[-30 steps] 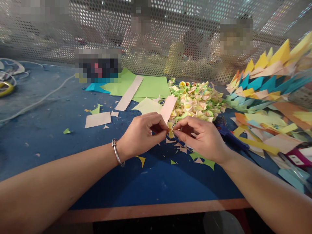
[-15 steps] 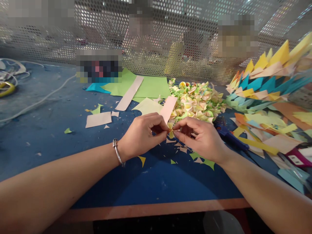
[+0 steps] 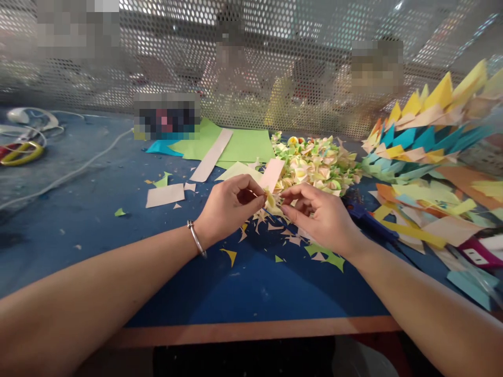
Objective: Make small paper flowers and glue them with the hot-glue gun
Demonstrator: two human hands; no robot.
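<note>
My left hand [image 3: 234, 206], with a silver bangle at the wrist, pinches a small pale yellow paper flower [image 3: 271, 200] between thumb and fingertips. Just right of the flower is my right hand [image 3: 320, 214], its thumb and fingertips curled close together; whether anything small lies between them is too fine to see. Behind the hands stands a heap of small folded paper flowers [image 3: 314, 162] in cream, pink and green. A pink paper strip [image 3: 272, 174] lies against the heap's left side.
Green sheets [image 3: 247, 144] lie at the back with another pale strip across them. Scissors [image 3: 23, 153] and a white cable are at left. To the right are a blue glue gun [image 3: 371, 222], paper scraps and a tall spiky paper piece [image 3: 432, 125]. Perforated metal screen behind.
My hands have drawn slightly apart. The small flower has shifted a little left with my left hand, and more of it shows. The camera view has tilted slightly.
</note>
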